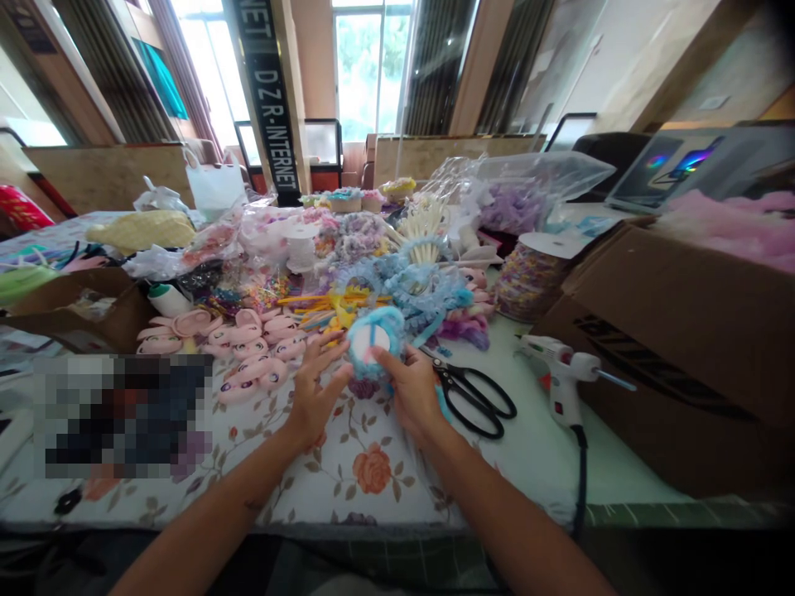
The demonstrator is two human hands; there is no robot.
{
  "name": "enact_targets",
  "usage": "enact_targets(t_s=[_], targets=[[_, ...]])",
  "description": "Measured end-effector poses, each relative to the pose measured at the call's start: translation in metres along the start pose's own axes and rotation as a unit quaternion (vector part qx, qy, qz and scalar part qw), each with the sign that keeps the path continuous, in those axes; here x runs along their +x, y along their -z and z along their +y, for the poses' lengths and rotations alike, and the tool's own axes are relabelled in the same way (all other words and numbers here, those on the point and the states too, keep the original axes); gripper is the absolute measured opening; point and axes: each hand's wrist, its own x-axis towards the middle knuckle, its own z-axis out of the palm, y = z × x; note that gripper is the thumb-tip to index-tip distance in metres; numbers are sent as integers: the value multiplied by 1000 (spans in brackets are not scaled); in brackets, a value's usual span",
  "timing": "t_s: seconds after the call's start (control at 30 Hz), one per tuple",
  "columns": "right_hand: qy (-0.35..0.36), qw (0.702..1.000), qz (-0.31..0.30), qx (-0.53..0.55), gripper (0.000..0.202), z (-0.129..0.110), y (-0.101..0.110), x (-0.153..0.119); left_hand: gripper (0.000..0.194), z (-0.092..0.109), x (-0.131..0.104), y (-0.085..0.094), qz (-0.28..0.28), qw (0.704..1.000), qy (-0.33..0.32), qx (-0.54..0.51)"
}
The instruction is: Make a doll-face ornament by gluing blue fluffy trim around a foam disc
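A round, fluffy light-blue yarn piece (397, 321) with a white disc in its middle is held up over the table. A thin blue strip lies across the disc. My right hand (415, 387) grips the piece from its lower right, with the thumb pressed on the disc. At its left edge is my left hand (315, 393), fingers spread and fingertips close to the yarn; whether they touch it I cannot tell. Black-handled scissors (477, 397) lie right of my right hand. Several pink doll heads with long ears (254, 372) lie left of my left hand.
A white glue gun (562, 372) stands before a large cardboard box (676, 331) at the right. Behind my hands lie blue ruffled trim (428, 285), orange sticks (310, 306) and bagged craft pieces. A spool of multicoloured yarn (527, 277) and an open brown box (80, 302) flank the pile.
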Motion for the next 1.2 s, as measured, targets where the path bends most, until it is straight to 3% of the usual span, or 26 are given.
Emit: enact_targets(t_s=[0.13,0.3,0.5,0.8,1.2], targets=[[1,1000,3,-11,32,-1,1,-1,29,1,-1,1,-22,1000,11,14],[8,1000,24,-15,33,-1,-1,-1,29,-2,4,-2,-34,997,53,-39],[27,998,0,-57,33,2,-2,-1,15,2,13,3,100,989,93,-47],[79,984,-27,-160,32,9,7,0,20,12,14,5,38,971,210,-111],[-69,996,-52,-21,33,-1,2,-2,24,8,16,6,19,957,226,-184]])
